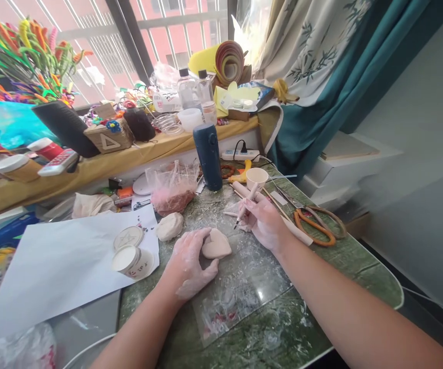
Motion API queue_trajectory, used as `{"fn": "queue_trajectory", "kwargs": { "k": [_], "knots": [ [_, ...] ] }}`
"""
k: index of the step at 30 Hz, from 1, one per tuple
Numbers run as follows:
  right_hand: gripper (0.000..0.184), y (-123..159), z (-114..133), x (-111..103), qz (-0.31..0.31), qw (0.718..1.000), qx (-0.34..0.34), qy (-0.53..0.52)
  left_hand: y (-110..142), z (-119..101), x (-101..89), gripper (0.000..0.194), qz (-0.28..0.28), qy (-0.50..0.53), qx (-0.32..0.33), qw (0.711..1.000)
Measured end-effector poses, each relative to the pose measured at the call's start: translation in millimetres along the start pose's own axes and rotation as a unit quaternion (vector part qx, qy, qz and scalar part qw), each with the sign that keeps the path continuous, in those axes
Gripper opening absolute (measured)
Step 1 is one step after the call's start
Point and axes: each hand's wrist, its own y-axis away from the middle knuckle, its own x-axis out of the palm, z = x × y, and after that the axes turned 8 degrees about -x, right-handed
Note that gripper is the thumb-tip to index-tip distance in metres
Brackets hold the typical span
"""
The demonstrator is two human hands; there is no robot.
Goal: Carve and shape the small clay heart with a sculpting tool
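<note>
Two forearms point(152, 307) point(337, 287), one held tool point(240, 216)

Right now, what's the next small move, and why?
Probably bring the pointed tool over to the pale rounded piece: the right hand holds it with its tip apart from that piece, while the left hand rests against the piece and could steady it.

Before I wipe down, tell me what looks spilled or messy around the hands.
White smears streak the clear sheet and green table around the left hand and right hand, both whitened too. Dark crumbs dot the white paper. These look like stray residue, not pattern.
</note>
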Motion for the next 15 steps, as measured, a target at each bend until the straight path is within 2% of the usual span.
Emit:
{"fn": "queue_trajectory", "kwargs": {
  "k": [5, 10, 12, 15],
  "knots": [
    [0.039, 4.8, -4.3, 4.5, -0.015, 0.999, -0.009, 0.046, -0.3, -1.2, 4.4, 0.068, -0.029, -0.016, -0.029, 0.999],
    [0.035, 11.8, -0.3, 6.8, -0.023, 0.990, -0.082, 0.113, -2.4, -10.1, 5.3, 0.070, -0.054, -0.048, -0.042, 0.997],
    [0.031, 17.9, 5.1, 5.7, 0.005, 0.984, -0.102, 0.145, -2.6, -10.0, 2.1, 0.071, -0.042, -0.045, -0.025, 0.998],
    [0.028, 26.9, 11.3, 3.5, 0.072, 0.977, -0.091, 0.179, -2.5, -4.2, -3.4, 0.066, 0.019, -0.019, 0.042, 0.999]
  ]
}}
